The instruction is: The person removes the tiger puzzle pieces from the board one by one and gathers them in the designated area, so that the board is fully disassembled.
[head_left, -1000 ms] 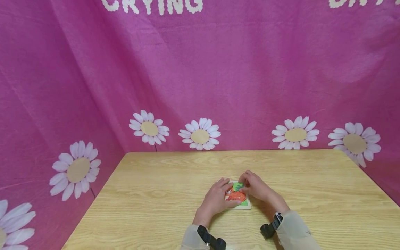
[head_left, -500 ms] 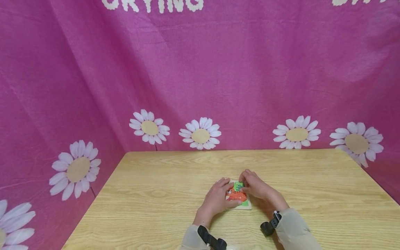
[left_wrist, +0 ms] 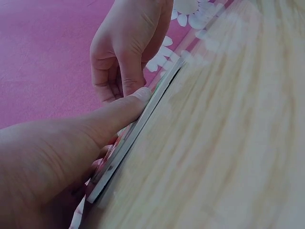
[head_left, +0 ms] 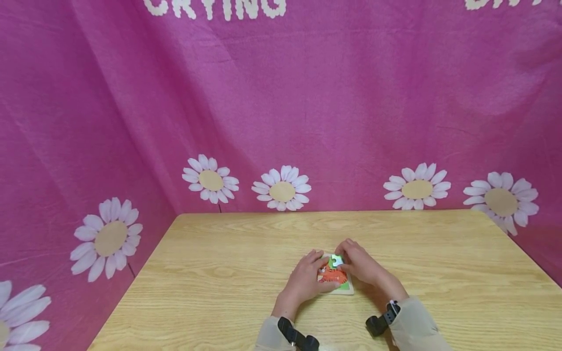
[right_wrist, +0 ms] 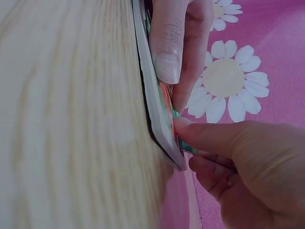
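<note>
Left hand (left_wrist: 47,157) has thumb against 1 board (left_wrist: 135,131) on counter (left_wrist: 214,143); right hand (left_wrist: 136,33) beyond, fingertips partly obscured, grip unclear.

Green-orange puzzle (head_left: 335,276), magenta daisy-print cloth (head_left: 307,107)

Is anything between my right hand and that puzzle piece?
Nothing visible: the right hand pinches the piece at the puzzle's far right corner. The left hand rests on the puzzle's left side.
</note>
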Tool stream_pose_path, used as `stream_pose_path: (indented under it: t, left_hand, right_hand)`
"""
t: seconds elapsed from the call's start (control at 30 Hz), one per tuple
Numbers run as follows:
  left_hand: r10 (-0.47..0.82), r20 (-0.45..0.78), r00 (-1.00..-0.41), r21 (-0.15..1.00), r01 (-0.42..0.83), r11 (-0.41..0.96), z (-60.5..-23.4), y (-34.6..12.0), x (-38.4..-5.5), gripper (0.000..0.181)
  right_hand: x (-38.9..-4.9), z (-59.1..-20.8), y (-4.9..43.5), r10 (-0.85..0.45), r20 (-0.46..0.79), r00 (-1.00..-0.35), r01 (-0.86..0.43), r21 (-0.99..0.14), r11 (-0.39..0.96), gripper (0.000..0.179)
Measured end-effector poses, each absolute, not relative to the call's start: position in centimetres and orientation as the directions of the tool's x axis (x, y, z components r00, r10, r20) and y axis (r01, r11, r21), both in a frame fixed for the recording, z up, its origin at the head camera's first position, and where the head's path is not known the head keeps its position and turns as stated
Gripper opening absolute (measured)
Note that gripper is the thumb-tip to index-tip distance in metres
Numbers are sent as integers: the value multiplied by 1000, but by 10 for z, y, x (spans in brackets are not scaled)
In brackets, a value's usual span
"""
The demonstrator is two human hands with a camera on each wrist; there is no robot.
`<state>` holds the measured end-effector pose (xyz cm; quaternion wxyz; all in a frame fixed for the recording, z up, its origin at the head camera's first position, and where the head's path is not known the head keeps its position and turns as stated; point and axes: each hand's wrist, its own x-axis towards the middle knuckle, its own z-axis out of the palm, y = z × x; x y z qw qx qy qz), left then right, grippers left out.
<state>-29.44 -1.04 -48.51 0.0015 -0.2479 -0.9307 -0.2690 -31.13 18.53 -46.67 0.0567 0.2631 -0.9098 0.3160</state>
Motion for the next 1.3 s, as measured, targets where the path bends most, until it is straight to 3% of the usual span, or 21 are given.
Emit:
stream_pose_path:
  t: [0.23,0.53,1.3]
  left_hand:
    - [452,122,-884,507,447,737,-485,-10,-294,72]
    - [467,136,-874,502,467,728,-488,-11,-295,71]
    - [451,132,-882,515,450,730,-490,-10,-296,72]
  right_hand:
    - [-311,-469,186,-439,327,-837,-547,-537,643,20]
    - [-310,-472,187,-393,350,-850,-525,-617,586,21]
    - [-310,-475,188,-229,268,-936,-352,-765,539,18]
